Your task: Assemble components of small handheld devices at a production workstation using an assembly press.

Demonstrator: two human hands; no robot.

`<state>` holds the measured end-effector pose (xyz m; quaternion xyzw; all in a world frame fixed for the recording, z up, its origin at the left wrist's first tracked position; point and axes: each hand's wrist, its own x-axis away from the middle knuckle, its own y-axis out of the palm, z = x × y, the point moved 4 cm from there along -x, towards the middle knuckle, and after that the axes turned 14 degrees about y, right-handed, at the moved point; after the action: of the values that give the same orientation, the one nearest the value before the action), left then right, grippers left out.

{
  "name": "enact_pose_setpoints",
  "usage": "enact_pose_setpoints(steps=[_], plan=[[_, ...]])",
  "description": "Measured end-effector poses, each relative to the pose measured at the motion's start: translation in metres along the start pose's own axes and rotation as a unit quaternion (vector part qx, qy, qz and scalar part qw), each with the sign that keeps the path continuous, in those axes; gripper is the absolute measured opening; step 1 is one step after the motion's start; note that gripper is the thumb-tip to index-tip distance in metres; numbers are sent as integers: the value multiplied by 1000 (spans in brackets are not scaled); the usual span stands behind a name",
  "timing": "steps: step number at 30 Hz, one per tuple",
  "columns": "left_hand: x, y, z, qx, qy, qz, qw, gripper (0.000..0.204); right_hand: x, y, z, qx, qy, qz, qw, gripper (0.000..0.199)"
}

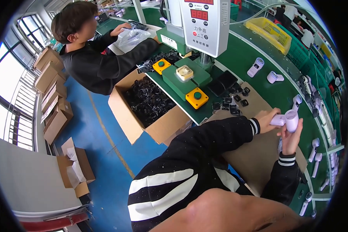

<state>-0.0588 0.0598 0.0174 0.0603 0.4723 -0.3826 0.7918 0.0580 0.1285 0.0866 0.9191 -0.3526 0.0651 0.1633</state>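
A small lilac hair dryer is held over a brown cardboard sheet on the green bench. My left hand grips its handle from the left. My right hand holds the dryer's round head from below, fingers wrapped up around it. Both sleeves are black with striped cuffs. Several small black plastic parts lie on the bench just left of my hands.
A press with a green base and two yellow-boxed green buttons stands ahead. An open cardboard box of black parts sits beside it. More lilac dryers lie on the green belt. A co-worker in black works at upper left. Cartons line the blue floor.
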Motion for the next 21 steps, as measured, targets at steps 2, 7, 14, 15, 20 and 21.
enact_pose_setpoints(steps=[2,7,14,15,20,21], plan=[[4,3,3,38,-27,0,999,36,1,-12,1,22,36,-49,998,44],[22,21,-10,19,-100,-58,993,43,-7,-102,0,330,-49,144,932,32],[41,26,-7,-271,-95,-156,945,55,-9,-143,45,649,-113,124,742,9],[44,29,-9,-260,-90,-163,948,55,-8,-139,42,649,-104,136,741,9],[42,22,-6,-286,-14,-74,955,44,-2,-142,45,637,-59,145,755,8],[38,18,-7,-289,-12,-63,955,43,-7,-142,46,639,-72,144,752,8]])
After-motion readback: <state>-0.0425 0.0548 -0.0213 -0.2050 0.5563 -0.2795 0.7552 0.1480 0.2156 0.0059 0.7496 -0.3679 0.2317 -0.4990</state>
